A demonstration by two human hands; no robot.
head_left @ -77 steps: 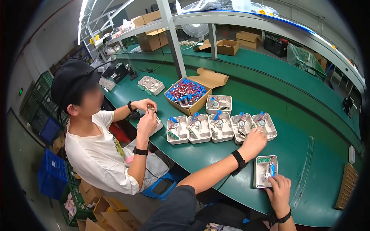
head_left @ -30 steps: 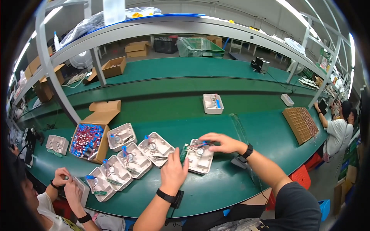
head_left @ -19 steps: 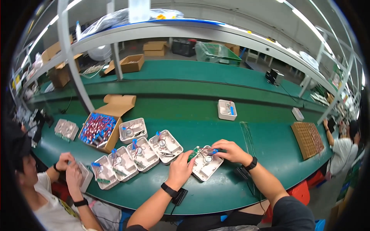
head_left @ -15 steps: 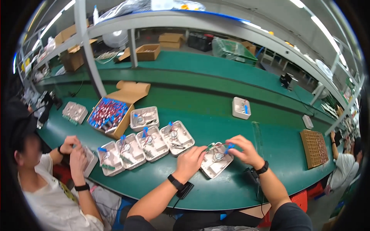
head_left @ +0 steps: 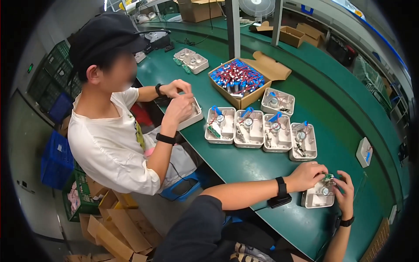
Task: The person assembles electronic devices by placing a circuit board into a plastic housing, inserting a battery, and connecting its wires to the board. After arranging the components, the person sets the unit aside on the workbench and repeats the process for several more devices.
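Observation:
A white plastic housing (head_left: 317,200) lies on the green bench (head_left: 244,166) in front of me, with a round part inside. My left hand (head_left: 307,175), a black watch on its wrist, is curled over the housing's upper left and pinches a small green board (head_left: 328,177) at its top edge. On the housing's right side, my right hand (head_left: 347,191) cups the wall, thumb near the same green board. A black wristband sits on that wrist.
Four white housings (head_left: 262,130) with blue parts stand in a row beyond my hands, another (head_left: 278,101) behind them. An open cardboard box (head_left: 238,78) holds several blue-capped parts. To the left, a seated co-worker (head_left: 109,131) handles a housing (head_left: 192,115). A lone housing (head_left: 364,152) lies right.
My view has swung left and down, bringing the co-worker in close. Both my hands have stayed on the same white housing.

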